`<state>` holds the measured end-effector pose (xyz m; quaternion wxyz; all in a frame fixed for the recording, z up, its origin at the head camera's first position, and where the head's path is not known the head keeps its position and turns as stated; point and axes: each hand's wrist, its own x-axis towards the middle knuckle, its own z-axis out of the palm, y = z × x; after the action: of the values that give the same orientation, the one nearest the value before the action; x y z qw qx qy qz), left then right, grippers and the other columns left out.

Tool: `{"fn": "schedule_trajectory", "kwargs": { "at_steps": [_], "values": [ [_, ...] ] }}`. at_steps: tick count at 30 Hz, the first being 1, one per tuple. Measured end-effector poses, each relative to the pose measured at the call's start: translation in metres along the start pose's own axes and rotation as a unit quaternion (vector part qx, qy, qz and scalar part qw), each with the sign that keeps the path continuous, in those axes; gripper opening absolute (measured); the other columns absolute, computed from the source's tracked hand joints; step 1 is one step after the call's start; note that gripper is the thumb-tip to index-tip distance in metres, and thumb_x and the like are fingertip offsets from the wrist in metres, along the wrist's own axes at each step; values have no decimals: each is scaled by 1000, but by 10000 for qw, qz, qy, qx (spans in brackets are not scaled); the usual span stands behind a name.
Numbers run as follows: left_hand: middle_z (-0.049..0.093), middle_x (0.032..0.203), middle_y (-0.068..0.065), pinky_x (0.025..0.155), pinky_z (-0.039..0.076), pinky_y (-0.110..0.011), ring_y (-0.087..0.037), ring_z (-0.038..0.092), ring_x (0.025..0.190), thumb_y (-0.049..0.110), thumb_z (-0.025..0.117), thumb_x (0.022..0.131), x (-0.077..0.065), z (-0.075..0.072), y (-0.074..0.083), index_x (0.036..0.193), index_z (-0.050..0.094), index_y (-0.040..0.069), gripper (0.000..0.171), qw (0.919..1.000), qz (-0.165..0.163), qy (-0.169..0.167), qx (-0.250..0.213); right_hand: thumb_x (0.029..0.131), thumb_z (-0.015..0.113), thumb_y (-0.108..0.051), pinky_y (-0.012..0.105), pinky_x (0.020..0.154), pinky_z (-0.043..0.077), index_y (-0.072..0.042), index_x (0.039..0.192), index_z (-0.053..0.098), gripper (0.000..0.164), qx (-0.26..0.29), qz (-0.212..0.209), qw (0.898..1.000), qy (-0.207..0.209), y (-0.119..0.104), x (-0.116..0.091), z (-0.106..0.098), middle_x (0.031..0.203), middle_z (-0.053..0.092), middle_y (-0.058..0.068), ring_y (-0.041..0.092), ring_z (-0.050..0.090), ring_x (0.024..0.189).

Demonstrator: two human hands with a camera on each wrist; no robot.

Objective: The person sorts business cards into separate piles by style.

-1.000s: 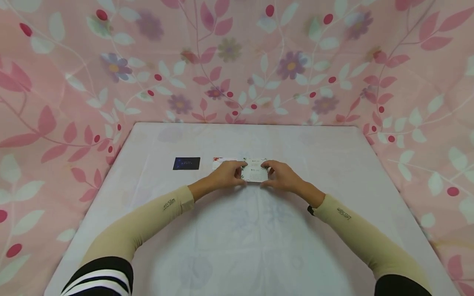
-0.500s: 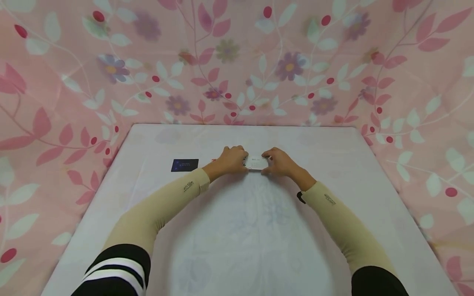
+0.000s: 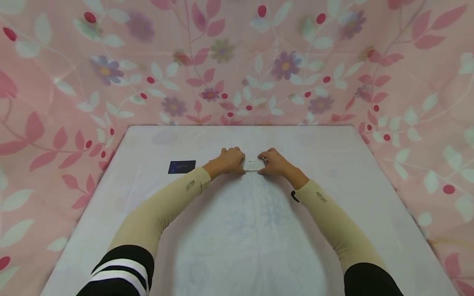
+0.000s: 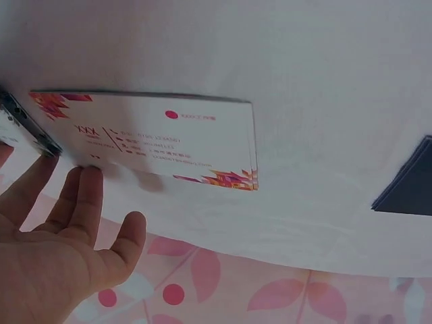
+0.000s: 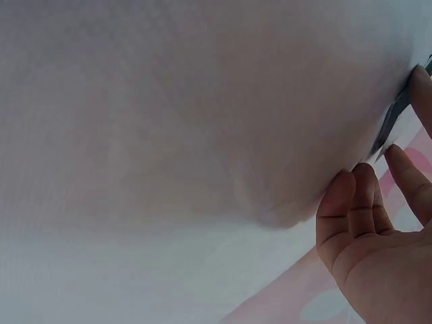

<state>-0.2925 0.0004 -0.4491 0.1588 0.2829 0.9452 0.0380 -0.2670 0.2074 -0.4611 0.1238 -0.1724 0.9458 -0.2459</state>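
Both hands hold a small stack of white business cards (image 3: 253, 165) by its two short ends, close over the table. My left hand (image 3: 230, 160) grips the left end and my right hand (image 3: 277, 161) the right end, thumbs at the near corners. In the left wrist view, the edge of that stack (image 4: 30, 125) shows at the fingertips. Just beside the left fingers lies a pile of white cards with red-orange corners (image 4: 162, 145), mostly hidden behind the hand in the head view. The right wrist view catches only a dark sliver of the held stack (image 5: 390, 125).
A dark blue card stack (image 3: 182, 167) lies farther left on the white-covered table (image 3: 237, 230), in line with the other cards. Behind and beside the table hangs a pink floral cloth (image 3: 237, 61).
Both hands have carried the white card stack away from the body and lowered it toward the table. The left hand now covers most of the red-cornered pile. The dark stack stays put.
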Motion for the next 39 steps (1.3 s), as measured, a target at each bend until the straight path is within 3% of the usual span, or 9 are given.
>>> {"fn": "schedule_trajectory", "kwargs": {
  "at_steps": [10, 22, 31, 35, 39],
  "values": [
    [58, 116, -6, 89, 38, -48, -22, 53, 99, 44, 77, 82, -1, -1, -4, 122, 68, 12, 51, 9999, 73, -16, -84, 79, 84, -23, 45, 99, 45, 0, 127, 63, 58, 55, 93, 9999, -2, 0, -2, 0, 126, 55, 22, 31, 49, 115],
    [59, 118, -6, 94, 37, -51, -23, 54, 103, 42, 77, 83, 0, -1, -5, 124, 68, 13, 50, 9998, 75, -82, -187, 80, 83, -24, 43, 96, 45, -2, 128, 64, 56, 126, 201, 9997, 33, 4, -5, 3, 129, 50, 22, 30, 50, 109],
    [58, 124, -7, 95, 37, -52, -24, 54, 110, 43, 77, 83, -1, 0, -10, 127, 67, 14, 54, 9995, 106, -124, -265, 80, 83, -23, 46, 97, 45, 1, 124, 66, 53, 39, -188, 9997, 160, 4, -6, 5, 126, 56, 23, 33, 51, 114],
    [58, 126, -7, 96, 37, -53, -25, 55, 114, 44, 77, 83, -1, 0, -12, 129, 65, 15, 56, 9994, 157, -83, -284, 81, 83, -27, 45, 99, 45, -2, 129, 61, 59, 103, 40, 9999, 28, 3, -6, 2, 129, 53, 21, 32, 51, 115],
    [54, 136, -10, 101, 35, -56, -27, 51, 125, 48, 77, 82, -4, -6, -19, 139, 56, 17, 68, 9989, 237, -39, -407, 82, 81, -32, 44, 101, 45, -5, 143, 49, 73, 271, 372, 9988, -166, 2, -7, -4, 135, 47, 20, 32, 54, 117]
  ]
}}
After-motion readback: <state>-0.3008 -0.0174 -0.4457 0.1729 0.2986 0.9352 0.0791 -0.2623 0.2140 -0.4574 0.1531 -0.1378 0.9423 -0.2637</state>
